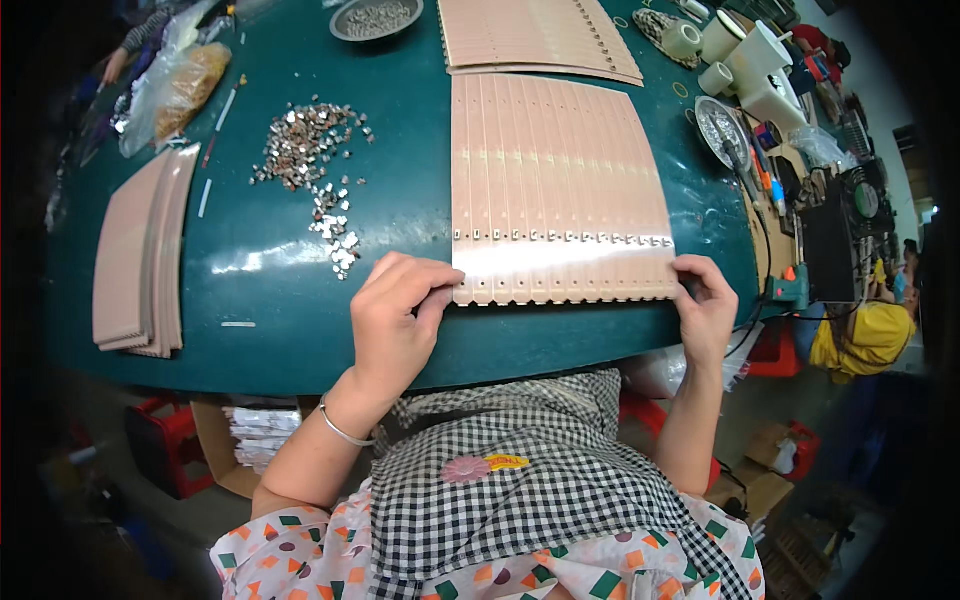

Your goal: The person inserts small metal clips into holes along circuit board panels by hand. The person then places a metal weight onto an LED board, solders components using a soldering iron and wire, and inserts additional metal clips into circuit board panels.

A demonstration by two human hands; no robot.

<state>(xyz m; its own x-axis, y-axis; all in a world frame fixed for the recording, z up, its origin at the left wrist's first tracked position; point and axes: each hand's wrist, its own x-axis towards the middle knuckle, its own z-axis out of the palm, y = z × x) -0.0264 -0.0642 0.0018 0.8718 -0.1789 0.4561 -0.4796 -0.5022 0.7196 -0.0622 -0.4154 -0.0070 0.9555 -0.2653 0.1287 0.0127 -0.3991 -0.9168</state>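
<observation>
We see two bare hands at the near edge of the green worktop (410,180), both forearms rising from below and angled inward. The left hand (395,310) is curled, knuckles up, its thumb and forefinger pinched narrow on the near-left corner of the pink strip panel (555,170). The right hand (706,310) bends at the wrist and pinches the near-right corner between thumb and forefinger. So we find the panel lying flat between the two hands and stretching away from them, a row of small metal pieces crossing it just beyond the fingertips.

We count one silver bracelet (343,432), on the left wrist. Past the panel from both hands we count one pink stack (535,35); well to the left of the left hand stands a second, the left-hand stack (130,250). Beyond and left of that hand we see one loose heap of metal bits (297,150), too many to count. We count two metal bowls: the far bowl (345,34), beyond the heap, and the right-hand bowl (700,125), beyond the right hand.
</observation>
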